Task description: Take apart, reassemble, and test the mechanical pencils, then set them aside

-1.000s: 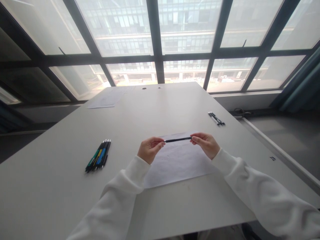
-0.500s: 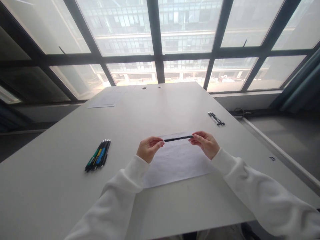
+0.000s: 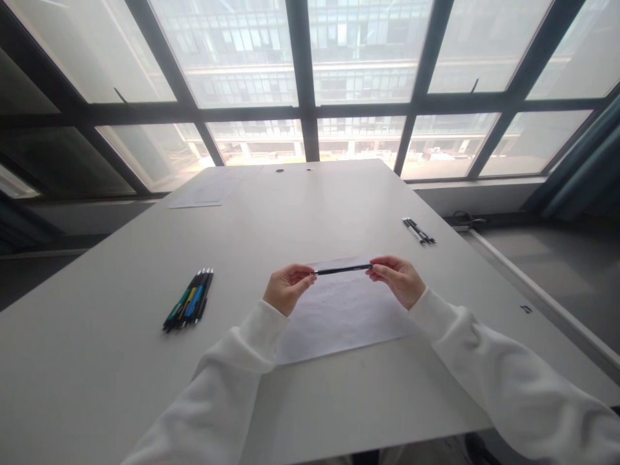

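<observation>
A slim black pen (image 3: pixel 343 268) is stretched level between my two hands, above a white sheet of paper (image 3: pixel 346 320). My left hand (image 3: pixel 288 287) pinches one end, where a silvery tip shows. At the other end, my right hand (image 3: pixel 398 279) grips the pen between thumb and fingers. Left of the paper lies a bundle of several pens (image 3: pixel 188 300), mostly black, with green, yellow and blue parts. Farther off on the right, a smaller group of black and white pens (image 3: pixel 419 230) rests on the table.
The white table (image 3: pixel 310 206) runs toward large windows. Papers (image 3: pixel 206 190) lie at its far left. A small dark mark or item (image 3: pixel 526 309) is near the right edge. A blue curtain (image 3: pixel 576 171) hangs at the right.
Almost nothing differs. Both hands keep the pen between them, and it has shifted very slightly to the left.
</observation>
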### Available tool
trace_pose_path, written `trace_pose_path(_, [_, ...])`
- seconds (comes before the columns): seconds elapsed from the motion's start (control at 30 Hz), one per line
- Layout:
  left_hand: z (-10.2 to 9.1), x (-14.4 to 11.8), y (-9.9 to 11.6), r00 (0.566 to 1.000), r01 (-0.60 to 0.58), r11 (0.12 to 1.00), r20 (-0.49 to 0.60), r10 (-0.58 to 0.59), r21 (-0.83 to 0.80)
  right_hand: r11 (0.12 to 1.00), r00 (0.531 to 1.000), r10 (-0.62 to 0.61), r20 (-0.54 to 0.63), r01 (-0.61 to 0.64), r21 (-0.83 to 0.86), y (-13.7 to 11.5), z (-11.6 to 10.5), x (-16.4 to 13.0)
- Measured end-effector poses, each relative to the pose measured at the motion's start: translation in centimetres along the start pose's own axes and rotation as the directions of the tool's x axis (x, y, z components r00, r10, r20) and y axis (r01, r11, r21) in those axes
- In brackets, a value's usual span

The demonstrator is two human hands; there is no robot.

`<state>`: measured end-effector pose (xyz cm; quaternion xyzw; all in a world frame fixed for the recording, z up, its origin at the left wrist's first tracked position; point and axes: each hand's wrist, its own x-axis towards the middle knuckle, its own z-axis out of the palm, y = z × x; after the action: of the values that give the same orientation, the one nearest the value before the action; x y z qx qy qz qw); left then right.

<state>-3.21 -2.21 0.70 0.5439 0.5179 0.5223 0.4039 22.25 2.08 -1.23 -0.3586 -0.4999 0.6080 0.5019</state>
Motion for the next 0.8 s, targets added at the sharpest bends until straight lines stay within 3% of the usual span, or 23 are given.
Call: trace_pose_path(0.8, [-0.08,0.1,-0.28,1.0,-0.03,1.0,-0.01,0.03,0.0,0.998,0.998,0.054,0.018,-0.053,-0.031,0.1,0.09,-0.01])
